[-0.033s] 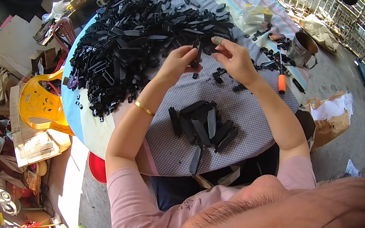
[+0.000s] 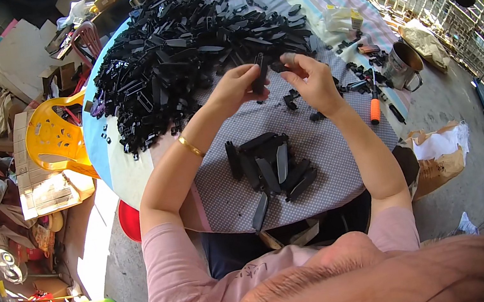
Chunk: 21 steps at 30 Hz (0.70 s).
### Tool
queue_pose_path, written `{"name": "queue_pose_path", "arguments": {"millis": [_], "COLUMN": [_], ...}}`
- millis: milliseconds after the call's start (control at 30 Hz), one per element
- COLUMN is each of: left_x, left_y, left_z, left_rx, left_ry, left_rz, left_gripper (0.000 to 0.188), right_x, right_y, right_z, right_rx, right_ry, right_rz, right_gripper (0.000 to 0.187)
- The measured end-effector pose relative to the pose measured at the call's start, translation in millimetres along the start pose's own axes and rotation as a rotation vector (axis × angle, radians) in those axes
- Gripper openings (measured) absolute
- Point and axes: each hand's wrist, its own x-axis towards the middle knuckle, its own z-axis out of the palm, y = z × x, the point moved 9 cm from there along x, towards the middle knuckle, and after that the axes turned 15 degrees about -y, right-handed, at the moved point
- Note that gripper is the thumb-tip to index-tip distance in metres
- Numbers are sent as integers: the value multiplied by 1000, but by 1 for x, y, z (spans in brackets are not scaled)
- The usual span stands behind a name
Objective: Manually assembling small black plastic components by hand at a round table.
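My left hand is closed round a long, narrow black plastic part, which stands nearly upright between thumb and fingers. Just right of it, my right hand is pinched, fingertips toward that part. Something small and dark is at those fingertips, too hard to make out against the pile behind. Beyond both hands spreads a large heap of black plastic parts. Closer to my body lies a smaller pile of long black parts. A few small black pieces lie below my right hand.
The round table has a patterned cloth. On its right are an orange-handled screwdriver, scattered small black parts and a metal mug. A yellow plastic chair stands left; a red stool shows under the table edge.
The black part in my left hand has tilted slightly and shows more of its length. My right fingertips have shifted a little, with a dark piece now showing beside them. The piles look the same.
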Motion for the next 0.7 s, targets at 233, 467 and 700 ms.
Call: {"name": "queue_pose_path", "arguments": {"millis": [233,467,700], "left_x": [-20,-23,-23], "left_y": [-7,-3,8], "left_z": [13,17,23], "left_rx": [-328,-226,-271], "left_ry": [-127,-152,-164], "left_rz": [59,94,154], "left_gripper": [27,30,36], "right_x": [-1,-1,-1], "right_y": [-25,-47,-33], "right_z": [16,18,15], "right_rx": [-99,-127,-86], "right_ry": [-136,-146,-134], "right_rz": [12,-109,-55], "right_gripper": [15,15,16]}}
